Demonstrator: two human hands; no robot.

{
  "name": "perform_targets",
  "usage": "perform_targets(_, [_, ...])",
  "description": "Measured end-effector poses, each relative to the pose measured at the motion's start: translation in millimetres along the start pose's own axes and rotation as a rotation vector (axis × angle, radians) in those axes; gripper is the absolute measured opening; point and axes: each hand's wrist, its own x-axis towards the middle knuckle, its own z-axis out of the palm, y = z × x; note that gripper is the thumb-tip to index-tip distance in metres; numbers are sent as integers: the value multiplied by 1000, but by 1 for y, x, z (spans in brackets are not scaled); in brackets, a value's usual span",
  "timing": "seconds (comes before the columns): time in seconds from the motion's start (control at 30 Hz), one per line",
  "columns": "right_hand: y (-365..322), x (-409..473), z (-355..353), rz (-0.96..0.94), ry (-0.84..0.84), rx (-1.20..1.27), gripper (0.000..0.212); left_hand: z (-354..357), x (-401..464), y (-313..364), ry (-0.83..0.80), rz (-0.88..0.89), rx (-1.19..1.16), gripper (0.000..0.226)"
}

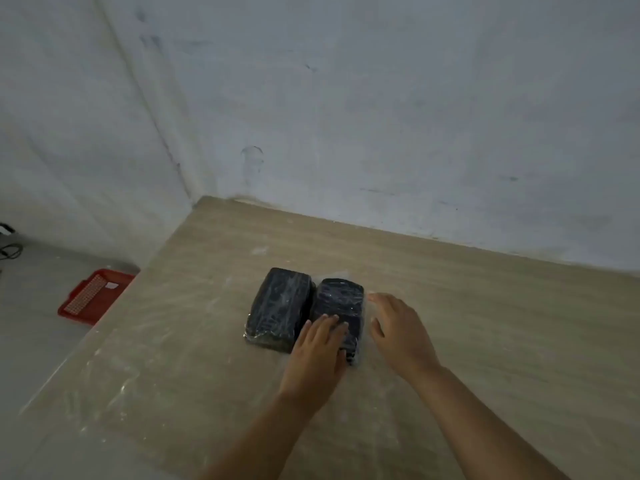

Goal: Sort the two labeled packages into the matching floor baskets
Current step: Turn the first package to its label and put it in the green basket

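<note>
Two dark packages wrapped in clear film lie side by side on the wooden table point(450, 306). The left package point(277, 306) lies free of both hands. My left hand point(317, 355) rests flat on the near end of the right package point(341, 299), fingers spread. Just to the right of that package is my right hand point(398, 332), open, with its fingers curved toward the package's side; I cannot tell whether it touches. No label shows on either package. On the floor at the left stands a red basket point(93, 299) with a white tag inside.
The table fills a corner, with pale walls behind it and to the left. Its left edge runs diagonally above the grey floor. Dark cables point(8, 244) lie on the floor at the far left.
</note>
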Motion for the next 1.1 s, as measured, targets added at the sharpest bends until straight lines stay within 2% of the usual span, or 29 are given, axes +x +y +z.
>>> perform_targets(0.23, [43, -16, 22, 125, -82, -4, 42, 57, 17, 11, -180, -45, 156, 66])
perform_targets(0.4, [53, -11, 32, 112, -159, -19, 47, 63, 21, 16, -105, -89, 187, 54])
perform_targets(0.57, [54, 5, 36, 63, -194, -32, 60, 53, 23, 12, -83, -108, 5, 51])
perform_targets(0.73, [62, 21, 24, -53, -157, -137, 70, 32, 14, 13, -2, -78, -324, 52])
perform_targets(0.93, [64, 25, 3, -251, -20, -250, 49, 29, -6, 9, 4, -61, -621, 48])
perform_targets(1.1, [60, 28, -2, -356, 15, -309, 45, 26, -17, 9, 16, -87, -564, 35])
